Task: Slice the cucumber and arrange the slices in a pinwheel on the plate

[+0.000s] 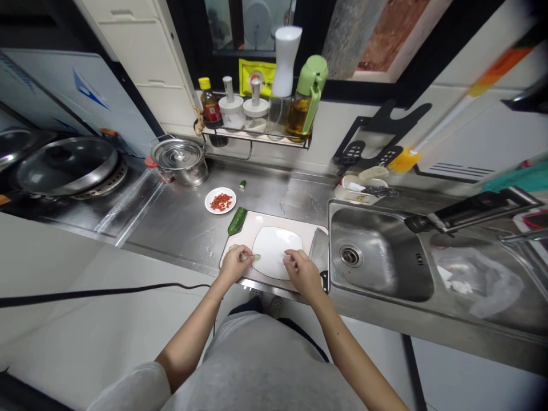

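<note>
A white squarish plate (274,242) rests on a pale cutting board (253,220). At the plate's left rim, my left hand (237,265) pinches a thin cucumber slice (257,257). My right hand (303,273) is over the plate's right side, fingers curled and tips close together; whether anything is between them is hidden. Partly under my left hand, something pale lies on the board. The rest of a cucumber (237,221) lies across the board's upper left corner. A kitchen knife (318,251) with a broad blade and black handle is along the board's right edge.
A small plate of chopped red pieces (221,201) and a cucumber end (242,184) are behind the board. The sink (381,251) adjoins it on the right. A steel pot (182,162) and a lidded wok (64,165) stand left. Bottles fill a wall rack (257,136).
</note>
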Tool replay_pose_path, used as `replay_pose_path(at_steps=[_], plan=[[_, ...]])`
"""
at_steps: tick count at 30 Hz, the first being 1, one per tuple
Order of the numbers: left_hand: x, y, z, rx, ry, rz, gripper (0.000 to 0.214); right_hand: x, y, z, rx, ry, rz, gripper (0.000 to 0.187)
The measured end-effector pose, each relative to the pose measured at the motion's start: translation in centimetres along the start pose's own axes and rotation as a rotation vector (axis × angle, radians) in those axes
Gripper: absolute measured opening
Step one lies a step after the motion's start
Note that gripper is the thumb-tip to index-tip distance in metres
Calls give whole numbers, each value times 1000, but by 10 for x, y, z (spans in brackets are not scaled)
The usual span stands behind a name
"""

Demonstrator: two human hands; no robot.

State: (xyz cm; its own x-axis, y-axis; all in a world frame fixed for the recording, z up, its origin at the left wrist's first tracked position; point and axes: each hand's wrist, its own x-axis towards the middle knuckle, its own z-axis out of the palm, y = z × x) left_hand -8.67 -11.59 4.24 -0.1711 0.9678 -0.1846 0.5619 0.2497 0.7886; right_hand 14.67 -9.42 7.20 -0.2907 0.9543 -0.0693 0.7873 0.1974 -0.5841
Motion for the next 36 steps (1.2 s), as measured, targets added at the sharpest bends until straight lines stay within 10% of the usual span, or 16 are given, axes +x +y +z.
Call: replay_pose_path(at_steps=[6, 24, 36], plan=[[-14, 29, 25, -193, -171, 48, 12, 1, -19, -1, 18, -85, -250, 26], [-13, 44, 42, -396, -235, -8, 25, 3, -5, 8, 130, -131, -150, 18], [-2, 43, 50, -647, -380, -330, 44, 14, 2, 10, 147, -66, -153, 19]])
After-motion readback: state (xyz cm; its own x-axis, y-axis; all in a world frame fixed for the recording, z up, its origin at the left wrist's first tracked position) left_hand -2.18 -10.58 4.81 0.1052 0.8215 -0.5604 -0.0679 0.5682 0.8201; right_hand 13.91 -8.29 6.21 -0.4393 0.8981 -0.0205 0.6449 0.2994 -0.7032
